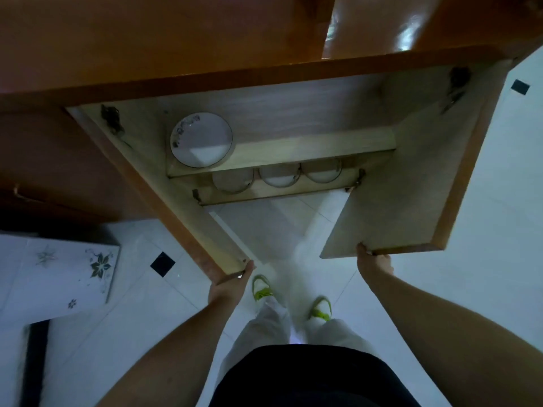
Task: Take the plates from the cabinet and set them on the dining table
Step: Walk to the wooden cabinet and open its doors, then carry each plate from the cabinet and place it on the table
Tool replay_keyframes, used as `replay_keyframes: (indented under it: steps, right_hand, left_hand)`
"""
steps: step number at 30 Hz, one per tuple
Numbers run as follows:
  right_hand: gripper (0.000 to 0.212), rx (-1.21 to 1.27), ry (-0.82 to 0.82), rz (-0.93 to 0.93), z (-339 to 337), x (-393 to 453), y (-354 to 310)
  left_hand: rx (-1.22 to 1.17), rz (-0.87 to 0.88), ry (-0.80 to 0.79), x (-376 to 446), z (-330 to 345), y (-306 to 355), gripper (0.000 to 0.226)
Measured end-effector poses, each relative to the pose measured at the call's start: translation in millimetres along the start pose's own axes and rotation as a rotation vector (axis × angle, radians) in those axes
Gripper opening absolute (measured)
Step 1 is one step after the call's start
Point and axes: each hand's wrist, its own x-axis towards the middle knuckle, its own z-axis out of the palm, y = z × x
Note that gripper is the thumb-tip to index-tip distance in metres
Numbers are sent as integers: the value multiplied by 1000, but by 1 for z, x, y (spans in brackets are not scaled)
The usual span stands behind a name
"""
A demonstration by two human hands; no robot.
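Standing wide open across the frame's centre, cabinet (293, 113) doors held apart: left hand (232, 279) grasping the left door (188, 207) at its lower corner, right hand (373, 261) gripping the right door (411, 183) edge. Resting on the upper shelf, centre-left, decorated plate (201, 140); sitting below, three plates (277, 176) half hidden. Risking, on reaching in, clipping the shelf lip, dragging the overhanging plate off, or a released door swinging back onto an arm.
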Motion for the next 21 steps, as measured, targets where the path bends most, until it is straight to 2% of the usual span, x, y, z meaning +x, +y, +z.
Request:
replay_keyframes:
  steps: [1,3,5,7,10,13,15,16,18,21]
  right_hand:
    - [81,104,-2,-7,-6,-3,10]
    - [65,162,6,-44,-21,-6,27]
    - [52,159,3,-103,-34,1,47]
    - [48,161,-15,-169,-49,0,57]
    - [53,195,-20,-279,-57,3,78]
    - [53,61,5,-300,-61,8,87]
    - [50,-158,-106,-353,-60,9,92]
    - [47,-301,-158,-412,-60,7,94]
    - [45,-462,-50,-607,-66,1,95]
    - [50,-734,222,-845,-89,-6,96]
  left_hand:
    - [63,12,30,3,-1,-10,77]
    - [-1,87,139,-1,-2,-21,65]
    - [-18,55,216,-8,-4,-27,61]
    - [30,-42,223,-20,-7,-29,62]
    - [-70,-90,234,-17,-12,-36,68]
    - [149,-60,95,-5,-5,-47,64]
    - [467,127,21,-23,5,-42,52]
    - [623,242,53,-36,9,-35,48]
    - [884,468,167,-56,7,-22,42]
    - [1043,703,265,-53,-11,-20,39]
